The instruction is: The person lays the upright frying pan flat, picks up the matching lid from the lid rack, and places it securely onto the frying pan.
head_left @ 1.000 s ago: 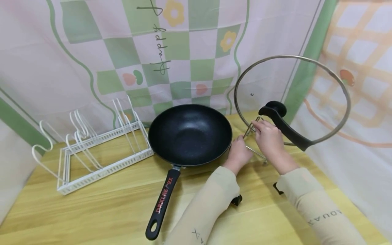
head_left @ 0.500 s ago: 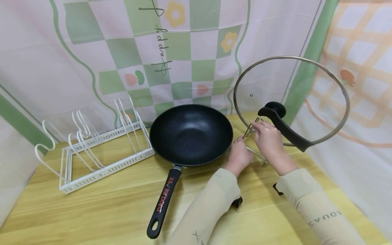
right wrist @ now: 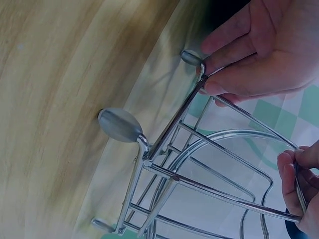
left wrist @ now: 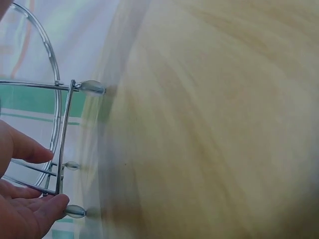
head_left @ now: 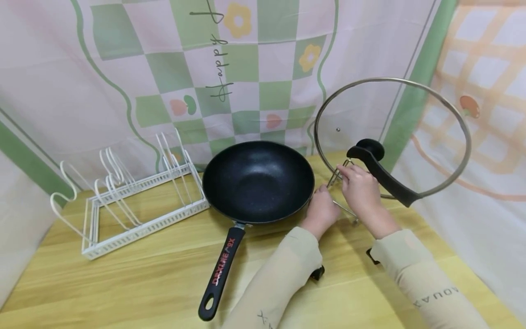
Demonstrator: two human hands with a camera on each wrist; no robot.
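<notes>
Left hand [head_left: 322, 210] pinches metal wire rack [right wrist: 224, 194] at base corner; right hand [head_left: 361, 189] grips its top, fingers curled. Cloth [head_left: 274, 64] reads "Happy"; red letters on pan handle [head_left: 222, 272] unclear.

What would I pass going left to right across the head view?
White rack → black pan → left hand → right hand. The glass lid and metal stand overlap the hands, so I left them out.
</notes>
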